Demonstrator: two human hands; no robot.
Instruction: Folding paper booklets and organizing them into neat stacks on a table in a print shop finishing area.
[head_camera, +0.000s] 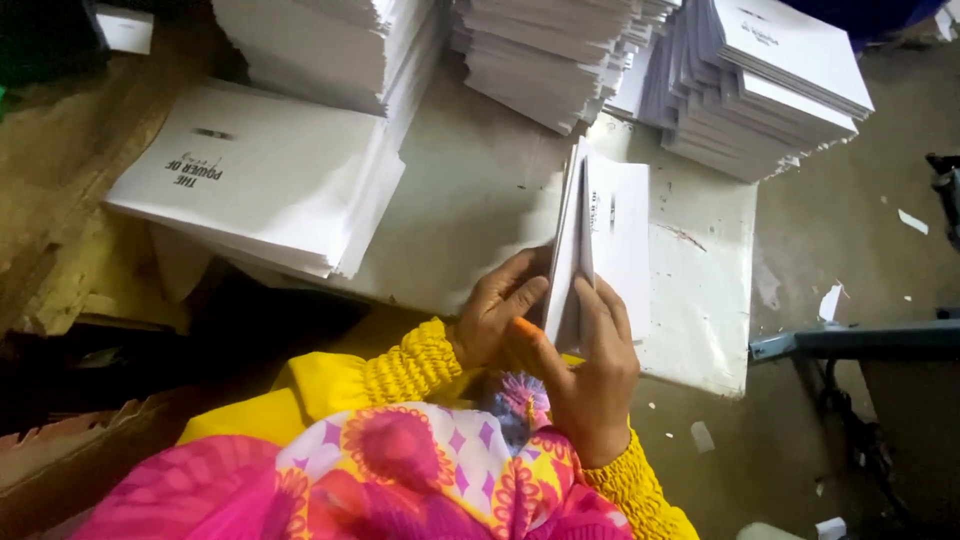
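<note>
While the left hand (497, 312) and right hand (592, 372) both pinch a folded paper bundle (600, 235) upright at the near edge of the white table (470, 200), folding seems underway, with paper stacks (270, 170) farther left.

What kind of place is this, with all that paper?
Probably a small print shop or book-binding workshop. Tall stacks of folded white printed sheets crowd a worn work table, and the left hand and right hand hold a folded sheet. Paper scraps litter the floor.
</note>
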